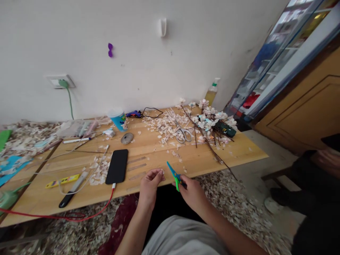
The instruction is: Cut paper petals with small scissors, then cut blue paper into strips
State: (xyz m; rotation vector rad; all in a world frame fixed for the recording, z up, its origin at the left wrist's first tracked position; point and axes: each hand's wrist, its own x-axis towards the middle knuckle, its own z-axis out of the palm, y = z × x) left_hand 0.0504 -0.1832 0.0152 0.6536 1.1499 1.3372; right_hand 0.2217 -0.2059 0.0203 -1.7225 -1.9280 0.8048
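In my right hand (192,193) is a pair of scissors (173,172) with blue blades and a green handle, fingers wrapped round the grips. The blades point up and left, just above the table's front edge. My left hand (151,182) is closed in a pinch to the left of the blades, apart from them. A tiny pale piece (163,171) shows at its fingertips, too small to name. Beyond the hands, pale petal-like scraps (170,122) lie heaped on the wooden table (148,148), with grey-handled scissors (183,134) among them.
Branches with pale blossoms (209,117) lie at the right, near a pump bottle (211,92). Leftward are a phone (117,166) on a red cable (106,205), a knife (73,190), a yellow cutter (62,181) and a blue cup (118,121). Someone in dark clothes (305,187) sits at right.
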